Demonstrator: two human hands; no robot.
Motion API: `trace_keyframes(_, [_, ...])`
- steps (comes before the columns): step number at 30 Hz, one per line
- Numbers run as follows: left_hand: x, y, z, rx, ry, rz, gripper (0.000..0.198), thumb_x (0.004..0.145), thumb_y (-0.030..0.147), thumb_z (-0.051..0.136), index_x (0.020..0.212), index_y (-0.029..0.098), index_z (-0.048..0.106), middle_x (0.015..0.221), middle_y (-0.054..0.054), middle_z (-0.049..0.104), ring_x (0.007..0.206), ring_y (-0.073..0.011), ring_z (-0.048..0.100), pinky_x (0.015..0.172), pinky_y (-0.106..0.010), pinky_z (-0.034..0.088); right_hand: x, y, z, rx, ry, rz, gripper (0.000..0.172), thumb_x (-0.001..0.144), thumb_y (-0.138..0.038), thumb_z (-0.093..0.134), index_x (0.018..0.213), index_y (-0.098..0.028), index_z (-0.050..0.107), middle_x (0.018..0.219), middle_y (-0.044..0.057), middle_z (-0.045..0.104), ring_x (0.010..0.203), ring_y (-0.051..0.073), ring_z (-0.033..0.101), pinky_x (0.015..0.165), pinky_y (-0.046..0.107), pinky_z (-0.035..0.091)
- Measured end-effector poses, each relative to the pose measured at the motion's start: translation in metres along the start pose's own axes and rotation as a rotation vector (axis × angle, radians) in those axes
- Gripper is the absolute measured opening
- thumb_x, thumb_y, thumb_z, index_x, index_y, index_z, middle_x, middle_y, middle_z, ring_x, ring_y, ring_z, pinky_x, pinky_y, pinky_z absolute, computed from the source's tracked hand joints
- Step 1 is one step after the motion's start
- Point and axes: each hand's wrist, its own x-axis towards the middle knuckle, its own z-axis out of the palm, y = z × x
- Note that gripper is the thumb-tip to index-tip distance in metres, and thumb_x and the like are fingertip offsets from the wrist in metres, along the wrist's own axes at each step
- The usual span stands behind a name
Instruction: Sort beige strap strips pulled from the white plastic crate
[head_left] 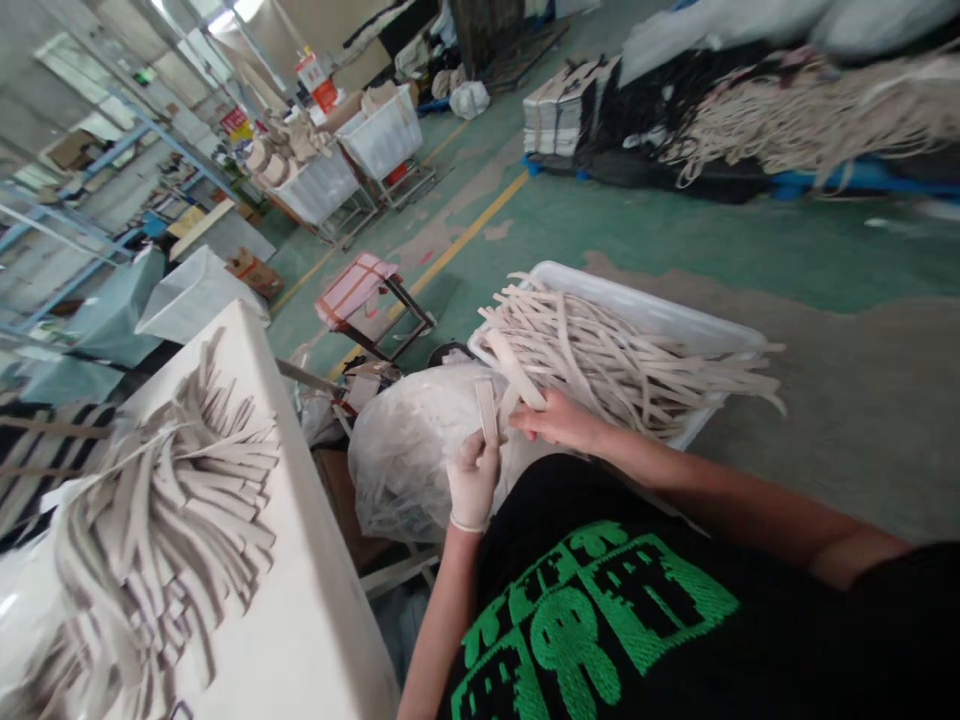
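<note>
My left hand (474,478), in a white glove, pinches the end of a beige fabric strip (487,408) that stands up from the fingers. Bare and to its right, my right hand (556,418) grips another part of a beige strip (514,370), which rises toward the tub. Whether both parts belong to one strip I cannot tell. Just beyond my hands, a white plastic tub (660,325) is heaped with similar strips (600,345), some hanging over its edge. Below and left of my hands bulges a clear plastic bag (412,440).
At left, a white-topped table (315,610) carries a pile of beige strips (172,500). A pink-topped stool (360,290) stands ahead. Farther off are white bins (382,130) on wheeled frames, and bundled straps (825,115) on blue pallets at the right.
</note>
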Motion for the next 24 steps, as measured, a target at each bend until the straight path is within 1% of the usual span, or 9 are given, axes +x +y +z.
trace_keyframes(3, [-0.01,-0.007,0.014,0.114,-0.139,0.08,0.023,0.093,0.041,0.064,0.09,0.023,0.078,0.087,-0.005,0.078,0.083,-0.019,0.069,0.083,-0.03,0.051,-0.011,-0.015,-0.005,-0.095,0.026,-0.052,0.024,0.075,-0.041,0.073,0.073,-0.018,0.065,0.054,-0.004,0.057,0.05,0.011,0.05,0.053,0.024,0.04])
trace_keyframes(7, [-0.019,-0.015,0.035,0.145,-0.274,0.153,0.025,0.096,0.039,0.059,0.088,0.023,0.077,0.085,-0.006,0.078,0.078,-0.02,0.07,0.078,-0.033,0.054,-0.028,-0.025,-0.02,-0.24,0.051,-0.066,0.024,0.081,-0.032,0.068,0.062,-0.021,0.058,0.055,-0.002,0.06,0.053,0.014,0.055,0.059,0.027,0.043])
trace_keyframes(10, [-0.024,-0.013,0.047,0.157,-0.38,0.249,0.027,0.099,0.037,0.055,0.097,0.025,0.079,0.092,-0.009,0.079,0.088,-0.0234,0.073,0.085,-0.038,0.057,-0.043,-0.041,-0.05,-0.308,0.104,-0.123,0.024,0.083,-0.029,0.067,0.061,-0.021,0.06,0.057,0.0,0.062,0.057,0.016,0.056,0.061,0.029,0.044])
trace_keyframes(12, [-0.024,-0.012,0.05,0.154,-0.405,0.299,0.028,0.099,0.038,0.056,0.112,0.026,0.077,0.106,-0.01,0.079,0.103,-0.0257,0.073,0.096,-0.042,0.057,-0.053,-0.057,-0.077,-0.364,0.085,-0.168,0.023,0.084,-0.029,0.066,0.064,-0.02,0.064,0.062,0.001,0.066,0.06,0.016,0.059,0.064,0.029,0.044])
trace_keyframes(14, [-0.023,-0.017,0.048,0.134,-0.377,0.291,0.037,0.097,0.04,0.06,0.13,0.027,0.071,0.127,-0.011,0.074,0.121,-0.0275,0.068,0.109,-0.046,0.052,-0.061,-0.073,-0.107,-0.43,0.096,-0.205,0.023,0.085,-0.031,0.066,0.067,-0.017,0.069,0.066,0.003,0.069,0.063,0.016,0.06,0.065,0.029,0.044])
trace_keyframes(15, [-0.021,-0.022,0.045,0.12,-0.345,0.257,0.043,0.097,0.042,0.061,0.137,0.028,0.066,0.136,-0.011,0.07,0.129,-0.028,0.064,0.114,-0.047,0.049,-0.063,-0.081,-0.123,-0.469,0.135,-0.222,0.023,0.085,-0.032,0.067,0.069,-0.016,0.071,0.067,0.003,0.07,0.063,0.016,0.06,0.066,0.028,0.043])
trace_keyframes(18, [-0.017,-0.049,0.031,0.075,-0.22,0.073,0.053,0.098,0.049,0.058,0.145,0.027,0.059,0.148,-0.012,0.062,0.137,-0.0278,0.06,0.121,-0.048,0.042,-0.058,-0.101,-0.166,-0.601,0.313,-0.247,0.021,0.086,-0.031,0.072,0.077,-0.013,0.075,0.072,0.001,0.073,0.069,0.015,0.062,0.069,0.025,0.041])
trace_keyframes(22, [-0.013,-0.087,0.011,0.047,-0.081,-0.122,0.062,0.093,0.061,0.059,0.143,0.024,0.06,0.148,-0.014,0.063,0.132,-0.029,0.064,0.118,-0.046,0.046,-0.021,-0.108,-0.209,-0.76,0.457,-0.171,0.012,0.084,-0.021,0.077,0.086,-0.009,0.079,0.076,-0.001,0.074,0.072,0.01,0.058,0.068,0.02,0.034])
trace_keyframes(24, [-0.012,-0.1,0.001,0.074,-0.051,-0.157,0.064,0.091,0.062,0.061,0.143,0.024,0.06,0.148,-0.014,0.062,0.133,-0.0288,0.064,0.118,-0.044,0.047,0.004,-0.102,-0.222,-0.671,0.5,-0.161,0.014,0.078,-0.017,0.083,0.086,-0.007,0.079,0.074,-0.001,0.073,0.069,0.008,0.054,0.066,0.02,0.029])
